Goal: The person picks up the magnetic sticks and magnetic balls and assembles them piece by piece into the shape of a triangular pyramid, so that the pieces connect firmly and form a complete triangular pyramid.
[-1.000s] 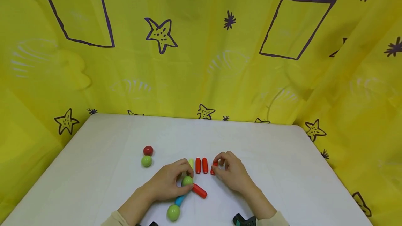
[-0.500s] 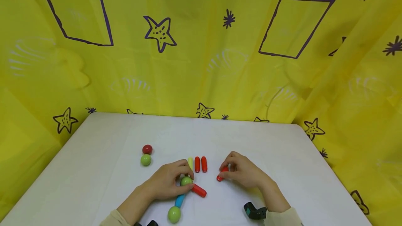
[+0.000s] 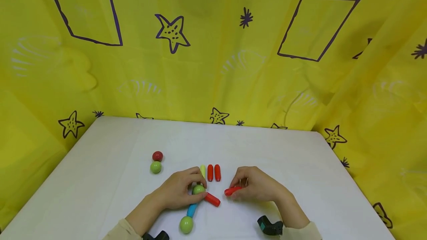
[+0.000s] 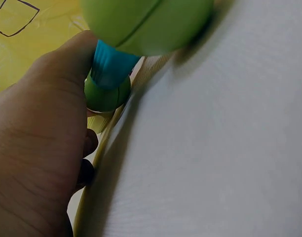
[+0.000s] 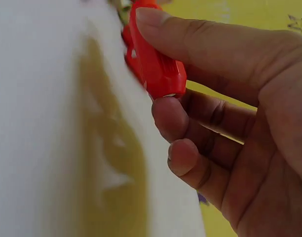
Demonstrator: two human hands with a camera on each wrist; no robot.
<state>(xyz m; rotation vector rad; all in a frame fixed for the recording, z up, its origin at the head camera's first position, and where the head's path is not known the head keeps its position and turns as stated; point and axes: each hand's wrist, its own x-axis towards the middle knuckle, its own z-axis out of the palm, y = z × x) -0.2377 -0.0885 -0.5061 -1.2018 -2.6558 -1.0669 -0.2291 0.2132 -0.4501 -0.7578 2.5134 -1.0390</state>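
Observation:
My left hand point(image 3: 201, 191) grips a green ball point(image 3: 198, 188) on the white table point(image 3: 300, 166). A blue rod point(image 3: 191, 209) runs from that ball down to a second green ball point(image 3: 186, 224), and a red rod point(image 3: 212, 199) sticks out to its right. My right hand point(image 3: 237, 191) pinches another red rod point(image 3: 230, 192), held level just right of that rod's tip. In the left wrist view the near green ball point(image 4: 146, 19), blue rod point(image 4: 109, 66) and gripped ball point(image 4: 107, 94) line up. In the right wrist view, thumb and fingers point(image 5: 200, 42) hold the red rod point(image 5: 156, 64).
A yellow rod point(image 3: 202, 170) and two red rods point(image 3: 210, 172) point(image 3: 217, 172) lie side by side behind my hands. A red ball point(image 3: 157, 156) and a green ball point(image 3: 155, 167) sit to the left. Yellow patterned cloth point(image 3: 213, 47) walls the table.
My right hand lifted a red rod from beside the row of rods, brought it nearer and leftward, and turned it level. My left hand stayed on the green ball.

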